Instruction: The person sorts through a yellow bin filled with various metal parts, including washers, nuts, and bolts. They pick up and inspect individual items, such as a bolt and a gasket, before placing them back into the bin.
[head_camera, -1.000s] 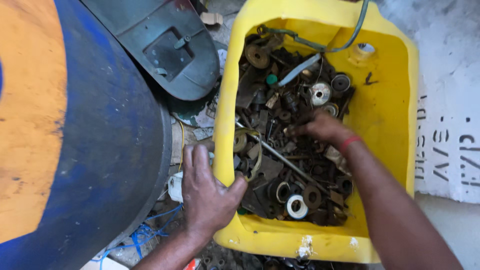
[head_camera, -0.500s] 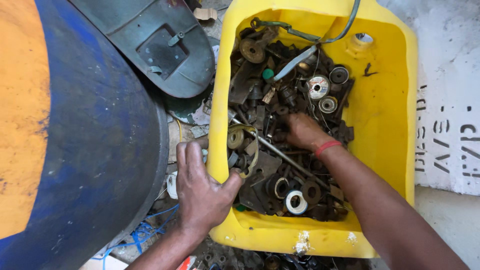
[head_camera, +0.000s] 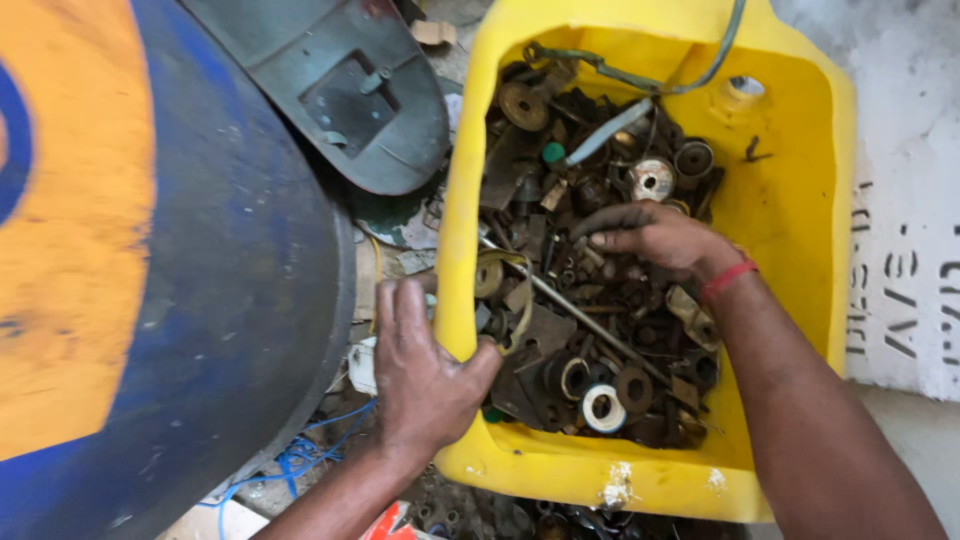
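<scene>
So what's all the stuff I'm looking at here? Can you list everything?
yellow tub: one, yellow plastic, centre right, cut open at the top
metal scrap: too many to count, dark and rusty washers, rings, bolts and plates, heaped inside the tub
thin rod: one, grey metal, lying slantwise across the heap
white-rimmed ring: one, near the tub's lower edge
drum: one, blue with orange, far left
dark plate: one, grey-green, top, left of the tub
blue wire: a tangle, on the floor below the drum
left hand: one, gripping the tub's left rim
right hand: one, red band at the wrist, fingers in the scrap
</scene>
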